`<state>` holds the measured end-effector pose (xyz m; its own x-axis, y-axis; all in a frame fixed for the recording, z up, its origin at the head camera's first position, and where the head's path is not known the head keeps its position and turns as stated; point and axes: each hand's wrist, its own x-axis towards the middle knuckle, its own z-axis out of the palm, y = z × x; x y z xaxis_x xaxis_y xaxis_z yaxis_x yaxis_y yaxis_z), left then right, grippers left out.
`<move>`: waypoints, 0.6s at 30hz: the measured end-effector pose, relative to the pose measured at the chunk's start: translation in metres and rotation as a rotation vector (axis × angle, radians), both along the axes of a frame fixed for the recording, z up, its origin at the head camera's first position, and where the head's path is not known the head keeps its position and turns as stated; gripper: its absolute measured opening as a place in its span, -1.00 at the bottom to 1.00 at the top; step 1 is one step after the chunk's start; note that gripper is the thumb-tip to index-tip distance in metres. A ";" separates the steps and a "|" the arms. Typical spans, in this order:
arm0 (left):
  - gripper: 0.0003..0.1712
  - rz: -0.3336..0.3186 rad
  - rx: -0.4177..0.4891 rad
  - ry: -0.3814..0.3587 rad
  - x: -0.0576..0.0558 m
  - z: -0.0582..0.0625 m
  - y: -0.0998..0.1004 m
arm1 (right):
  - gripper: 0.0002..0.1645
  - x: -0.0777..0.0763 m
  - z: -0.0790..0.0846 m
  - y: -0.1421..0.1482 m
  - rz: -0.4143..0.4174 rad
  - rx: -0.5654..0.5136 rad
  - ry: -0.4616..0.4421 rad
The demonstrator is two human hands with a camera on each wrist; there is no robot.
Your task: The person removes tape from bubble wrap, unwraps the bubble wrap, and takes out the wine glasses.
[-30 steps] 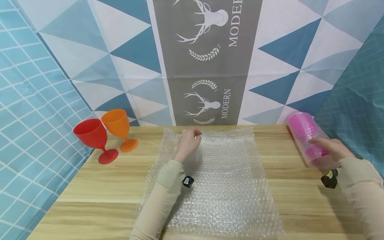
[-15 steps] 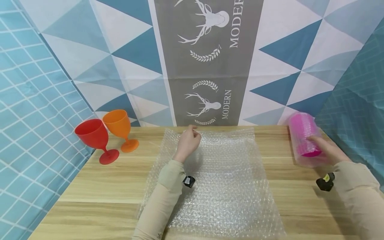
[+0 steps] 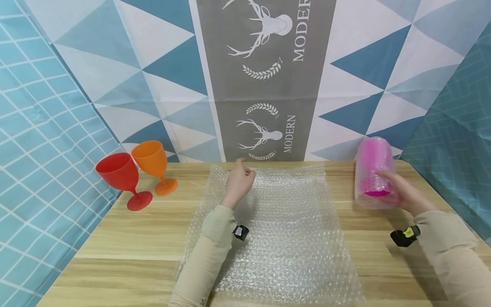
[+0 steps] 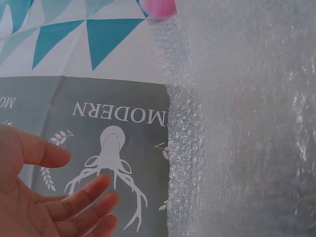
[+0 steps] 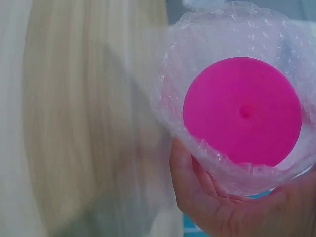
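Note:
My right hand [image 3: 410,194] grips a pink goblet [image 3: 374,164] rolled in bubble wrap, toward the right rear of the table. Its round pink base [image 5: 242,111] faces the right wrist camera, with clear wrap ringed around it and the fingers curled against the wrap's outside. The rest of the goblet shows only through the wrap. A flat sheet of bubble wrap [image 3: 291,230] lies in front of me. Over that sheet's far left part is my left hand [image 3: 238,183], holding nothing. In the left wrist view its fingers [image 4: 81,200] are relaxed and apart from the thumb.
A red goblet [image 3: 119,170] and an orange goblet [image 3: 150,157] stand close together at the back left of the wooden table [image 3: 122,243]. Patterned cloth [image 3: 264,89] rises behind the table's far edge, and blue cloths flank both sides.
The wrapped pink goblet has moved left in my right hand and now stands more upright. My left hand has barely moved; its fingers have straightened a little.

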<state>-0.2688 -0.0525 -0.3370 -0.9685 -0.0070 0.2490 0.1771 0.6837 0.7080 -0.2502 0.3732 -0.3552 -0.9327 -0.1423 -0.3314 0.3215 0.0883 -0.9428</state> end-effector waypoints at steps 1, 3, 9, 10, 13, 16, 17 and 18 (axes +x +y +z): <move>-0.40 0.000 -0.007 -0.005 0.000 0.000 0.000 | -0.05 0.001 0.003 -0.005 0.001 0.008 0.003; -0.40 -0.005 -0.026 -0.014 0.000 0.000 -0.001 | -0.05 0.004 0.008 -0.014 0.006 0.005 0.007; -0.43 -0.019 -0.053 -0.035 0.002 0.001 -0.002 | -0.35 0.012 0.023 -0.040 0.059 -0.040 0.064; -0.44 -0.021 -0.053 -0.035 0.003 0.001 -0.003 | -0.40 0.013 0.026 -0.044 0.068 -0.046 0.073; -0.47 -0.024 -0.062 -0.035 0.003 0.000 -0.003 | -0.50 0.016 0.034 -0.056 0.092 -0.057 0.091; -0.49 -0.027 -0.069 -0.032 0.003 -0.001 -0.004 | -0.33 0.019 0.040 -0.069 0.127 -0.036 0.110; -0.49 -0.028 -0.068 -0.035 0.003 -0.001 -0.004 | -0.27 0.020 0.042 -0.073 0.141 -0.025 0.117; -0.49 -0.028 -0.063 -0.037 0.003 -0.001 -0.005 | -0.21 0.021 0.044 -0.077 0.155 -0.017 0.126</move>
